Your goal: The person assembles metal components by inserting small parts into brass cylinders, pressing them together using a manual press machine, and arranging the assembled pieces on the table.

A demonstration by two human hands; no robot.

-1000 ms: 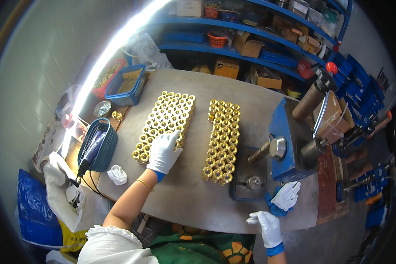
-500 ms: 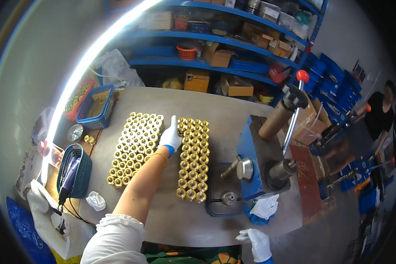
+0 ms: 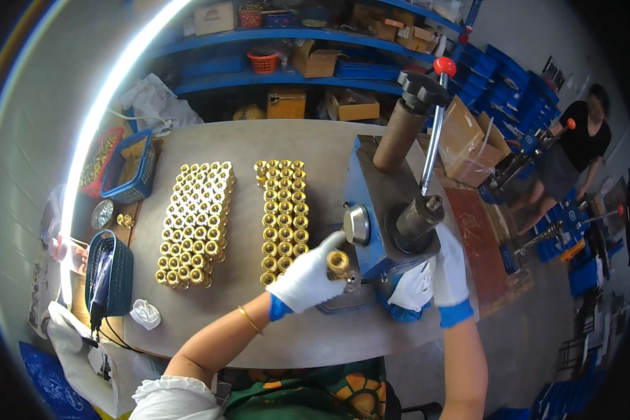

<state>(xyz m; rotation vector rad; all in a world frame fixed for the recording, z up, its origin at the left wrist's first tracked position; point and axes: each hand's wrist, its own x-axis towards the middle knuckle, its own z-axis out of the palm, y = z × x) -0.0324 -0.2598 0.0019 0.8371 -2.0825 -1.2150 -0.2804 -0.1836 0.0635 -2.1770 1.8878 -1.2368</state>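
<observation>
My left hand [image 3: 309,278], in a white glove with a blue cuff, grips a brass fitting [image 3: 338,262] between thumb and fingers. The fitting is close to the low metal post under the head of a blue arbor press [image 3: 368,199]. My right hand [image 3: 452,273], gloved alike, reaches up at the press's right side, beside the dark hub [image 3: 418,222]; its fingers are partly hidden and blurred. Two blocks of upright brass fittings stand to the left: a wide block [image 3: 194,220] and a narrower block [image 3: 285,217]. The red-knobbed lever [image 3: 435,133] rises from the hub.
White cloth [image 3: 411,288] lies by the press base. Along the left are a dark green basket [image 3: 110,280], a blue basket [image 3: 128,168], a small metal bowl [image 3: 103,213] and a crumpled white glove [image 3: 145,314]. Blue shelves [image 3: 287,78] stand behind; another person [image 3: 581,140] is at far right.
My left hand has come from between the blocks of fittings to the press, now gripping a fitting. The right hand has risen from the table's front edge to the press. The view has shifted.
</observation>
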